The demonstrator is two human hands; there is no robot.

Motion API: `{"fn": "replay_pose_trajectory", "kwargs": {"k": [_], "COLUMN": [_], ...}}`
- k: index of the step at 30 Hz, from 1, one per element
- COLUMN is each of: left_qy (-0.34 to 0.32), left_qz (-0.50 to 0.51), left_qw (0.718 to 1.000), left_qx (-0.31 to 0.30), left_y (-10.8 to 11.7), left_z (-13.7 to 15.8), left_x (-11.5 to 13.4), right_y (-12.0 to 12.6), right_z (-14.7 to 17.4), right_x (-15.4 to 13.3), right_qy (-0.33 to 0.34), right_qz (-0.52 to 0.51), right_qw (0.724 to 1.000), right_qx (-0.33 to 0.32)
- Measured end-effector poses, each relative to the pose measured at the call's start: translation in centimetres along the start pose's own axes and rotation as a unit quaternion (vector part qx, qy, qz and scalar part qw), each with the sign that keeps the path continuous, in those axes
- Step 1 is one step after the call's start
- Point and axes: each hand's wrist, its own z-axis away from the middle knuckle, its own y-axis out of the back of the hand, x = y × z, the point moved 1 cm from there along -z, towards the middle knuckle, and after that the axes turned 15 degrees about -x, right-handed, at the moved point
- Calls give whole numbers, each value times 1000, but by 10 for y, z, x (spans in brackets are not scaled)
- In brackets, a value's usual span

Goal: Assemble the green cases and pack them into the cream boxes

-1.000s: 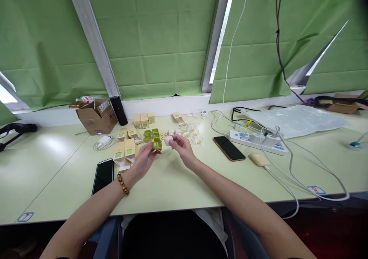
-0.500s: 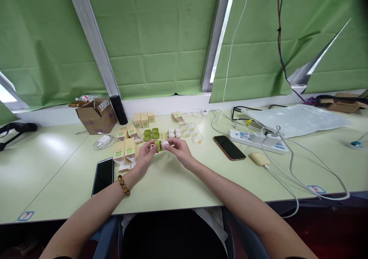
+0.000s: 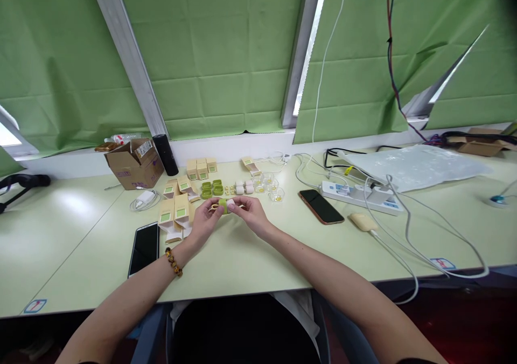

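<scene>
My left hand (image 3: pixel 205 219) is closed on a small green holder (image 3: pixel 223 205) with a pale loop at its left side. Against the right end of that holder, my right hand (image 3: pixel 253 215) pinches a small whitish piece (image 3: pixel 230 203); fingers partly cover both. Just beyond my hands lie several green trays or cups (image 3: pixel 211 189), small yellow-green bits (image 3: pixel 229 189), white and pale pink pieces (image 3: pixel 244 187), and clear cups (image 3: pixel 277 194) with yellow at the bottom. Small opened cartons (image 3: pixel 181 212) with green labels stand left of my left hand.
A dark phone (image 3: pixel 144 249) lies by my left forearm, another phone (image 3: pixel 322 207) to the right. A power strip (image 3: pixel 361 198), cream charger (image 3: pixel 363 222) and loose white cables spread over the right side. A cardboard box (image 3: pixel 135 165) and black cylinder (image 3: pixel 165 155) stand back left.
The whitish piece has come closer to the green holder, and less of it shows now. My right hand has moved slightly left with it; my left hand keeps its grip.
</scene>
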Motion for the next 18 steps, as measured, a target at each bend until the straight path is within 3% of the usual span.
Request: {"fn": "replay_pose_trajectory", "kwargs": {"k": [9, 18], "left_qy": [20, -44], "left_qz": [-41, -93], "left_qw": [999, 994], "left_qx": [4, 25], "left_y": [-1, -7], "left_z": [0, 2], "left_x": [-4, -5], "right_y": [-2, -9], "right_z": [-2, -4], "right_x": [7, 13], "right_qy": [-7, -17], "right_qz": [15, -107], "right_qw": [1000, 994], "right_qx": [14, -3]}}
